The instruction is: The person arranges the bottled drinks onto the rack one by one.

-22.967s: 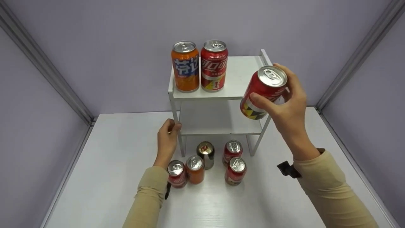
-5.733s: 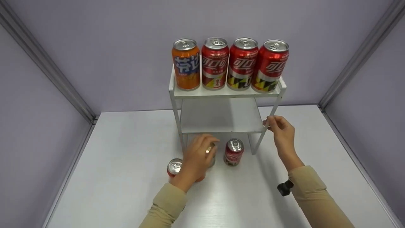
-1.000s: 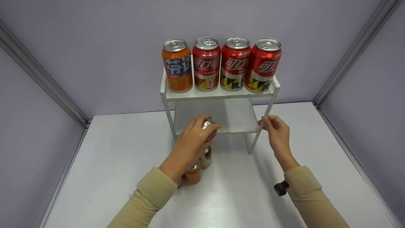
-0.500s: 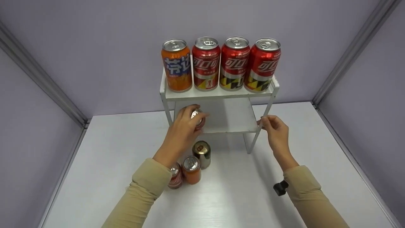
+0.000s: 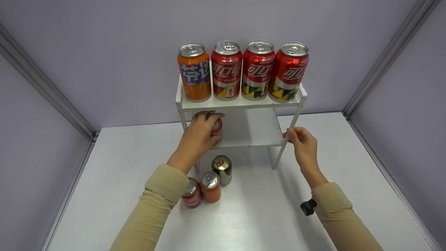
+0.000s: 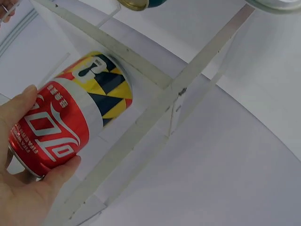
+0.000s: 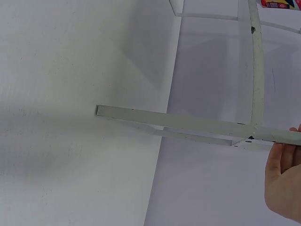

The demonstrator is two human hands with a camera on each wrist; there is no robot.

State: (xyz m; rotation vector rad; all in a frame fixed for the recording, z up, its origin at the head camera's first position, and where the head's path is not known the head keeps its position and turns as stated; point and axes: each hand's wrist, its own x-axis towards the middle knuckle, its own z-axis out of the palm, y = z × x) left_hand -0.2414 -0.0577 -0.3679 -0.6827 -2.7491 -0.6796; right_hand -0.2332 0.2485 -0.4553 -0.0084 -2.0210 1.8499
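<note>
- Fingers and thumb of the left hand [image 5: 198, 134] are clamped round a red cola can [image 6: 77, 113], and the grip is a full one!
- And where is that can? Upright inside the white rack [image 5: 240, 104], over the left end of its lower shelf [image 5: 251, 127]; whether the base touches down, I cannot tell.
- Over to the right hand [image 5: 305, 148]: thumb and fingertips pinch the rack's right front leg, close to lower-shelf height.
- Up top, what a line-up: an upper orange can [image 5: 195, 75] at the left end, then three upright red cans [image 5: 258, 71] beside it, filling the row.
- Down on the white table [image 5: 264, 219], three more stand upright: a gold-topped can [image 5: 222, 170] furthest back, a lower orange can [image 5: 211, 190] nearer, and a lower red can [image 5: 192, 196] just to its left.
- Beige sleeves [image 5: 150, 205] on both arms.
</note>
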